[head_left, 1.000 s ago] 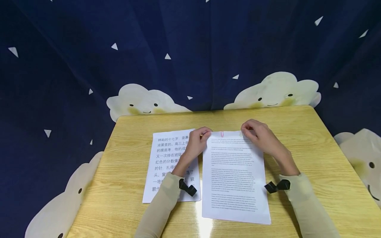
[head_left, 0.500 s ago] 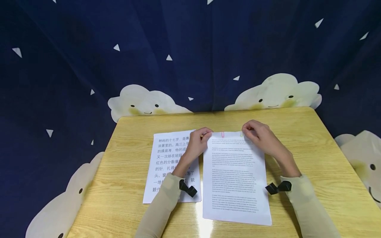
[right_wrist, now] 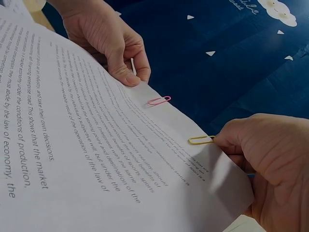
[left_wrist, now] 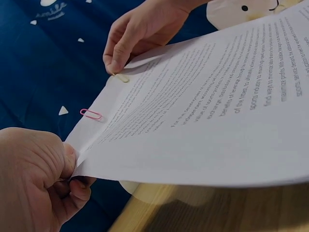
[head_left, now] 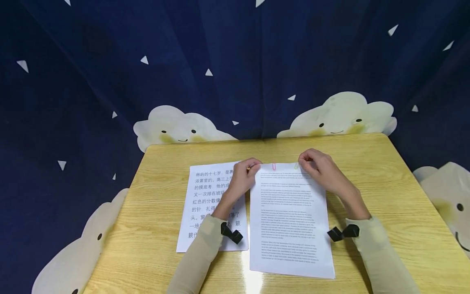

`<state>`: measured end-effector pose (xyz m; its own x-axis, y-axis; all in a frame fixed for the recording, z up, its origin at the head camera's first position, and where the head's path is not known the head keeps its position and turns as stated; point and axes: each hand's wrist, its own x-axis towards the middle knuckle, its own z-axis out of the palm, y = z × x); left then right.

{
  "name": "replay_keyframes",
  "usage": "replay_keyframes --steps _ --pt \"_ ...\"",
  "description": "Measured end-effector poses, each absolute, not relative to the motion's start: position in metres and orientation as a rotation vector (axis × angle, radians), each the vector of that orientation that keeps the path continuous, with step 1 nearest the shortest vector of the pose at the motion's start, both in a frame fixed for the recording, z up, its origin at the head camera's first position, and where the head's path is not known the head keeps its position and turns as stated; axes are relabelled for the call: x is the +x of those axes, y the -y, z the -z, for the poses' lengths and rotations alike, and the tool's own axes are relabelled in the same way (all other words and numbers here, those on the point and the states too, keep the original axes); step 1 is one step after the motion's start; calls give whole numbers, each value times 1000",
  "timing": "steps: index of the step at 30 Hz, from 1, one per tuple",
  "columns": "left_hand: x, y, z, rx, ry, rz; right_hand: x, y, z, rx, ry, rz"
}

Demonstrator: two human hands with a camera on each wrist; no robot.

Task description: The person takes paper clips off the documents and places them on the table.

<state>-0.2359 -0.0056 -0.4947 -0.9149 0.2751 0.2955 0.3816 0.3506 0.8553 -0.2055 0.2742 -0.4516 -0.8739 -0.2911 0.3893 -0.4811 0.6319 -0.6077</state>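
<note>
Left hand [head_left: 242, 177] pinches English pages [head_left: 290, 220] at their 11 o'clock corner, probably steadying the edge while right hand [head_left: 321, 169] pinches yellow clip [right_wrist: 199, 140] at 1 o'clock; pages sit at Chinese sheets' [head_left: 200, 200] 3 o'clock.

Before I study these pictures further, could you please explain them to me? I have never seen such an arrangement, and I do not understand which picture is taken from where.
There is no machine here: the grip is simply a person's left hand and right hand, both bare. The wide picture comes from a camera worn on the head; the two closer ones come from cameras on the wrists. On the wooden table are Chinese-printed pages and, to their right, English-printed pages. The left hand pinches the English pages' top left corner. The right hand pinches near their top right corner, its thumb at the end of a yellow clip. A pink clip sits on that same edge, between the hands.
</note>
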Motion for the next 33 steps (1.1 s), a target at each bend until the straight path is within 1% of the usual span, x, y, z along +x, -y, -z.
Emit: replay_keyframes --steps 10,24,33 --pt "-237 8 494 -610 2510 1583 -206 -276 451 640 2588 -1078" --pt "-238 9 494 -607 2504 1638 -204 -276 448 599 2579 -1107" --pt "-238 11 494 -617 2493 1646 -205 -278 448 621 2572 -1096"
